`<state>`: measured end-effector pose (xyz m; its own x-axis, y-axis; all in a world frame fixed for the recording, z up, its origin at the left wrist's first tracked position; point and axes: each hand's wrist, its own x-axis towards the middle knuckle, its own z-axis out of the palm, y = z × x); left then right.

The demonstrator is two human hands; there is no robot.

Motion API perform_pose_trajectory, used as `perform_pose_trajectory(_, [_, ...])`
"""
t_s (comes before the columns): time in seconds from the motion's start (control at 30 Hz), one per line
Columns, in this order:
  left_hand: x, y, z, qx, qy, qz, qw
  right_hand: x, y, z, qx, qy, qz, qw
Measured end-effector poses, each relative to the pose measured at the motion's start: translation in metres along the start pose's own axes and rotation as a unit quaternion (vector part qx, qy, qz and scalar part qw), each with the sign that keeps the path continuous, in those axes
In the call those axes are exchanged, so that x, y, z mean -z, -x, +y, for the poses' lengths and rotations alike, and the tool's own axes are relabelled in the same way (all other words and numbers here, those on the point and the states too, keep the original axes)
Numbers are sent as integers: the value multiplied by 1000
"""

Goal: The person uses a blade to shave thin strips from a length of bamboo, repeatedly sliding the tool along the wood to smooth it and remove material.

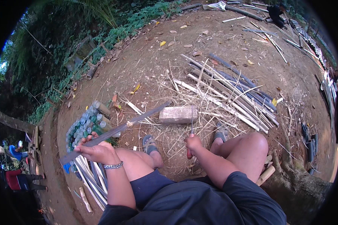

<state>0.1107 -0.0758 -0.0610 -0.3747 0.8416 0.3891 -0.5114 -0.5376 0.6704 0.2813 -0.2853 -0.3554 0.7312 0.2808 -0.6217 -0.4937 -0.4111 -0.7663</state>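
- While the left hand (97, 150) carries it, the dark strip (114, 130) lies ahead of the person and left of the right hand (193, 144), its long axis slanting from near left to far right.
- Its far end reaches the far left corner of the wooden block (173, 115); I cannot tell whether the two touch.
- The left hand, palm up with fingers partly curled, has the strip across it near the strip's near end, so it is the nearer of the two hands.
- The right hand is closed around the reddish handle of a knife (192, 125), whose blade points away from the person, along the block's right end.
- Pale shavings (180, 140) litter the ground around the block.
- Left of the strip, toward the ground's leafy left edge, clear and green bottles (87, 122) are massed together; what they hold, if anything, cannot be made out.
- Right of the block, a pile of long strips (234, 95) lies on the ground.
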Motion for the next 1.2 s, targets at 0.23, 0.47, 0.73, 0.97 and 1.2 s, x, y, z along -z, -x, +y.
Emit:
perform_pose_trajectory(0.23, [-67,-6,20,13,88,-34,995,1,-9,22,49,87,16,995])
perform_pose_trajectory(0.47, [-86,-50,112,-57,125,-145,980,13,35,-22,112,117,-4,987])
perform_pose_trajectory(0.73, [-57,-61,103,-10,71,-150,986,20,45,-26,124,111,-8,986])
perform_pose_trajectory(0.97, [-57,-58,105,-4,80,-199,977,24,42,-8,144,187,-12,972])
perform_pose_trajectory(1.2, [-36,-83,86,-39,26,-140,989,3,104,-78,266,257,-163,915])
